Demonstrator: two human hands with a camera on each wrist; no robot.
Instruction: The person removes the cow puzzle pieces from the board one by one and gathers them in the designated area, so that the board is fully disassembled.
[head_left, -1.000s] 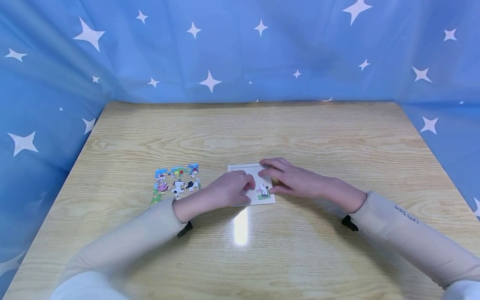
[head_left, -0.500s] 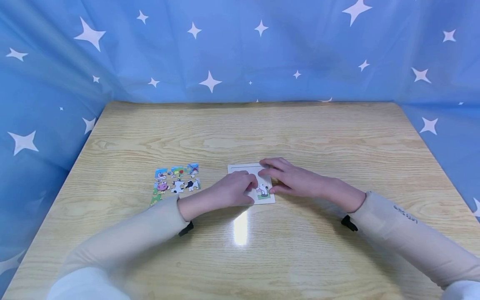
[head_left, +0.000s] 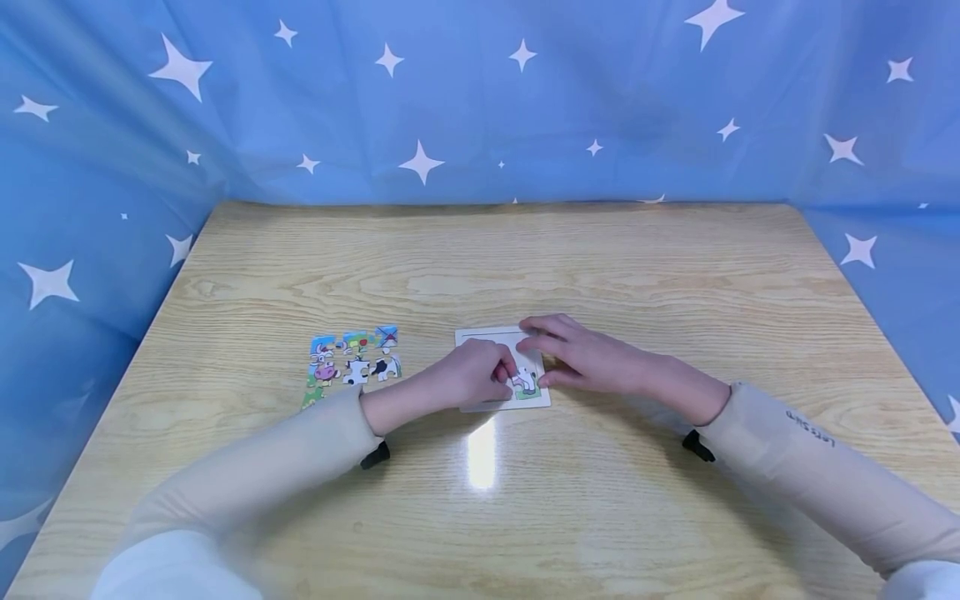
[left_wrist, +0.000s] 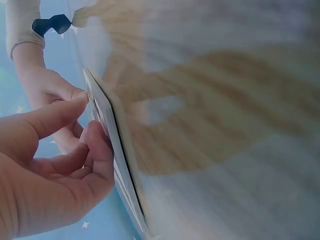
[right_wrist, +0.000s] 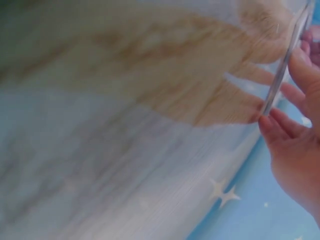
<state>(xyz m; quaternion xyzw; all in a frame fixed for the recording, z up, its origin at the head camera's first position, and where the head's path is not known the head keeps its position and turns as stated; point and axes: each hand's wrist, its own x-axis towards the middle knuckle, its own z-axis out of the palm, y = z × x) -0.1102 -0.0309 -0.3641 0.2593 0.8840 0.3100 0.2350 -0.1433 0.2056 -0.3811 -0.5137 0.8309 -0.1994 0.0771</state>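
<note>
In the head view, a white puzzle tray (head_left: 480, 332) lies flat on the wooden table. One puzzle piece (head_left: 529, 387) with a cow's leg on green sits in its lower right corner. My left hand (head_left: 472, 375) is over the tray with bent fingers, thumb and index fingertips at that piece's left edge; whether they pinch it is hidden. The left wrist view has the left hand (left_wrist: 60, 165) with its fingertips down on the tray (left_wrist: 107, 112). Loosely spread, the fingers of my right hand (head_left: 592, 358) touch the tray's right edge, as the right wrist view also has it.
Left of the tray lie several loose puzzle pieces (head_left: 357, 372) with cow, flower and house pictures; my left forearm (head_left: 300, 454) partly covers that group. A blue star-patterned cloth (head_left: 480, 100) hangs behind and beside the wooden table (head_left: 645, 267).
My left hand has shifted slightly right across the tray, toward the piece in the lower right corner. The right hand and the tray have stayed in place.
</note>
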